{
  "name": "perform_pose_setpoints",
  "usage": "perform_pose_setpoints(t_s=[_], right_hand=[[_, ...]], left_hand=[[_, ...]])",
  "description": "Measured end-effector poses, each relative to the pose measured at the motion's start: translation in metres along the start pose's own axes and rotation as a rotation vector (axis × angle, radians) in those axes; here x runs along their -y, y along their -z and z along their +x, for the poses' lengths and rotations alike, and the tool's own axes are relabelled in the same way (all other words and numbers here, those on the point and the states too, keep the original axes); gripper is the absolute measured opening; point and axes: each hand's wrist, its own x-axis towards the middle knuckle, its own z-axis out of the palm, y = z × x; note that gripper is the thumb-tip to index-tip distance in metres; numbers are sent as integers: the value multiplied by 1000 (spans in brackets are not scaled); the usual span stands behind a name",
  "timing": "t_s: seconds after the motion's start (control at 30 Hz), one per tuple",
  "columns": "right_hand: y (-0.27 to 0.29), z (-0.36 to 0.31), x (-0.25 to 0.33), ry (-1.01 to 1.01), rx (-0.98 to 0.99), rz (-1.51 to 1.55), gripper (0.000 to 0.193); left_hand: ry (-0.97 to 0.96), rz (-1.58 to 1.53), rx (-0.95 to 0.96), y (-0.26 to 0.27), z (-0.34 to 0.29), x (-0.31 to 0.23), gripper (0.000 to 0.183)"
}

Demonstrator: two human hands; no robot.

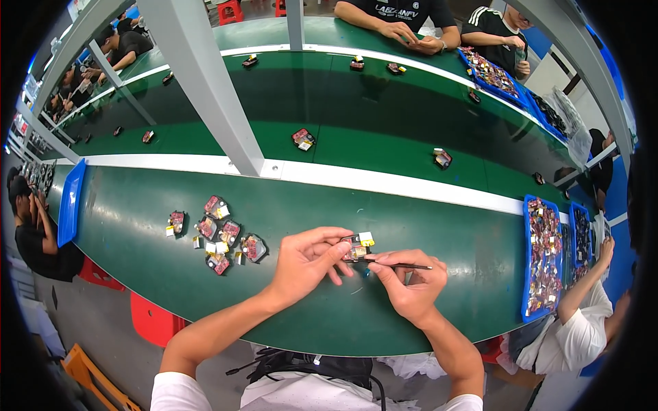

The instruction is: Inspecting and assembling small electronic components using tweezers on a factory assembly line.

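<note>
Above the green table [157, 274], my left hand [305, 264] pinches a small electronic module [358, 251] between thumb and fingers. It has a black housing, a reddish circuit board and a white-and-yellow piece on top. My right hand [416, 288] grips a thin black stick-like tool [417, 266], its tip against the module's lower right side. Whether the tool is tweezers or a single rod I cannot tell. To the left of my hands lies a loose cluster of several similar modules [229, 231], one [176, 222] a little apart from the rest.
Beyond a white rail [411, 185] runs a green conveyor belt [370, 147] carrying spaced modules. A grey post [205, 89] rises at the rail. Blue trays full of modules [543, 260] stand at the right; another blue tray [71, 202] stands left. Co-workers sit across and at both sides.
</note>
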Motion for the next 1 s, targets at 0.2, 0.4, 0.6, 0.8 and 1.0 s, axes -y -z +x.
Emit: perform_pose_setpoints(t_s=[0.2,0.4,0.6,0.8,1.0], right_hand=[[0,1,1,21,12,-16,13],[-1,2,1,74,21,-21,14],[-2,2,0,119,31,-34,15],[-1,2,2,96,32,-42,15],[-1,1,1,94,31,-37,15]], left_hand=[[-27,43,-26,-1,0,-1,28],[-10,31,-29,-1,0,-2,28],[-3,23,-35,0,0,-1,28],[-14,20,-50,-1,-1,-2,27],[-20,31,-56,-2,-1,-3,26]])
